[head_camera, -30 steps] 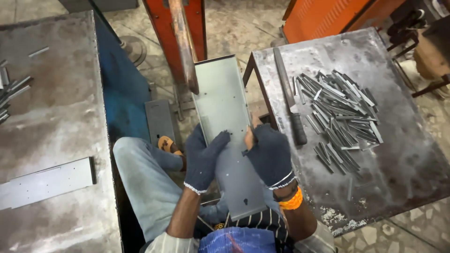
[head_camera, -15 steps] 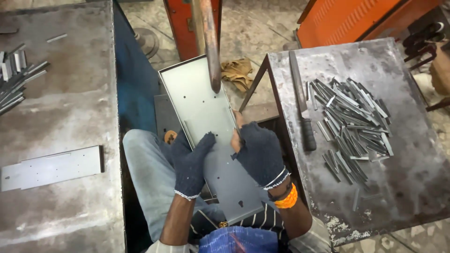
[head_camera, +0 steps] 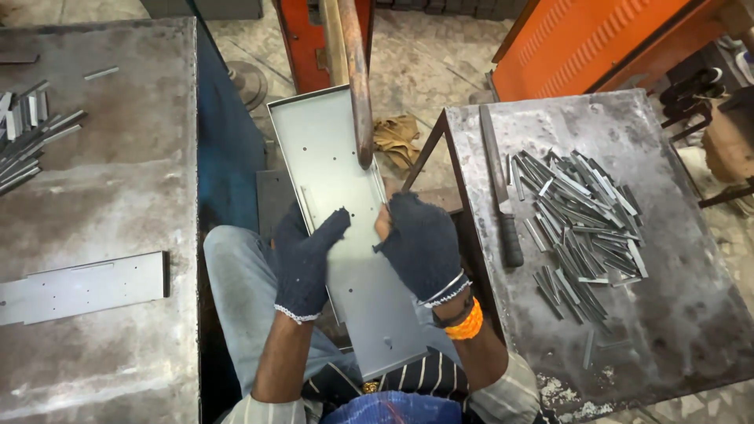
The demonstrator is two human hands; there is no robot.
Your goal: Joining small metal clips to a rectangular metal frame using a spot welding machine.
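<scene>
1. Well, the biggest thing left of the left hand (head_camera: pixel 302 255) is a wide grey table (head_camera: pixel 102 180), scratched and dull.
2. Right of the right hand (head_camera: pixel 420 243) stands another grey table (head_camera: pixel 691 314), just as worn.
3. Far up past both hands is a big orange machine part (head_camera: pixel 597 43), well away from them.
4. Between the two hands lies a long grey metal tray (head_camera: pixel 338 196) with small holes. It tilts away from the person, over the lap.
5. A rusty curved bar (head_camera: pixel 357 78) hangs down over the far end of the tray, up past the fingers. It blocks part of the tray from view.
6. On the left table, well apart from the left hand, lies a flat grey strip (head_camera: pixel 82 286) with holes.
7. On the right table, near the right hand, is a pile of short metal strips (head_camera: pixel 581 224).
8. Between that pile and the right hand lies a long knife (head_camera: pixel 499 184) with a dark handle.
9. A crumpled brown rag (head_camera: pixel 397 137) sits on the floor, up past the right hand.
10. The left hand, in a dark glove, grips the left edge of the tray, thumb on top.
11. The right hand, gloved too, clamps the right edge, with bare fingertips showing.
</scene>
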